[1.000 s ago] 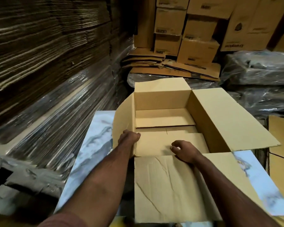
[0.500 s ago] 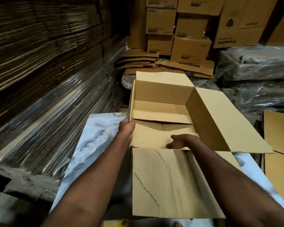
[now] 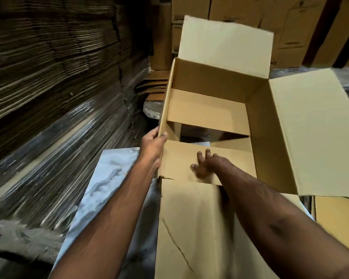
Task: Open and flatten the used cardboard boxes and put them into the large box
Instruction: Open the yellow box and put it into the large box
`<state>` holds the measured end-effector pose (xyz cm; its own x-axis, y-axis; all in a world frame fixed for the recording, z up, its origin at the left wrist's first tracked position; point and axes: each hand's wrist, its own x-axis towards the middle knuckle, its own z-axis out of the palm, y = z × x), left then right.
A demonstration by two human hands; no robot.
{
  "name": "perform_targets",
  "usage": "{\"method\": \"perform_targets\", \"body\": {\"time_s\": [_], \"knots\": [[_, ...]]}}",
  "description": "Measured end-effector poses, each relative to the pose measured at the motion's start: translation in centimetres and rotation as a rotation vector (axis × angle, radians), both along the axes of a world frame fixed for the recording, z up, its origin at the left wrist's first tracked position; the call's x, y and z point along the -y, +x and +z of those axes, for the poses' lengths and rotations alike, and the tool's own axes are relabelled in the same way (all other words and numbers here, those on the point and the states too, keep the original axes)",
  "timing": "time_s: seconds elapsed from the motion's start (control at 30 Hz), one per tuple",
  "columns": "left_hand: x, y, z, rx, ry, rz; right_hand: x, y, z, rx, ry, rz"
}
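A: How far along are you?
B: Partway, I'd judge: the cardboard box point(image 3: 220, 117) on the marble-patterned slab point(image 3: 109, 178) has its bottom opening, not flat.
A: Hands?
B: Your left hand point(image 3: 152, 142) grips the box's left wall; your right hand point(image 3: 207, 165) presses the near bottom flap point(image 3: 181, 162), fingers spread.

Single view only, head-mounted, wide-angle. It faces forward and steeply down over both forearms, close above the open cardboard box point(image 3: 220, 117), which fills the frame from centre to 6 o'clock. Stacked flat cardboard point(image 3: 48, 77) occupies 9 o'clock, stacked cartons point(image 3: 290, 27) 12 to 1 o'clock. Frame edges show blur.
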<state>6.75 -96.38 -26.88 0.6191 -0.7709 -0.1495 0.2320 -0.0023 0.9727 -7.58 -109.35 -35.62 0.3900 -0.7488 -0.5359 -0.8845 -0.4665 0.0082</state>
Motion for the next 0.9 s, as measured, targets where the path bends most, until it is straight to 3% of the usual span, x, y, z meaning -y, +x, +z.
{"method": "perform_targets", "body": {"time_s": [0.2,0.33,0.5,0.77,0.87,0.9], "knots": [[-0.4,0.4,0.2,-0.066,-0.040,0.011,2.1,0.2,1.3,-0.086,0.023,0.052],[-0.8,0.5,0.4,-0.102,-0.034,0.006,4.1,-0.5,1.8,-0.128,0.264,0.087],[-1.4,1.3,0.4,-0.140,-0.020,-0.003,10.3,-1.9,-4.3,-0.090,0.354,0.054],[-1.8,2.9,1.2,-0.139,-0.066,0.004,5.4,-1.5,0.3,-0.058,0.367,-0.171],[-1.5,3.1,2.2,-0.091,-0.100,0.042,2.9,-1.1,2.2,-0.046,0.370,-0.106],[-1.3,3.2,2.5,-0.065,-0.095,0.060,2.8,-1.1,2.5,0.001,0.278,-0.007]]}}
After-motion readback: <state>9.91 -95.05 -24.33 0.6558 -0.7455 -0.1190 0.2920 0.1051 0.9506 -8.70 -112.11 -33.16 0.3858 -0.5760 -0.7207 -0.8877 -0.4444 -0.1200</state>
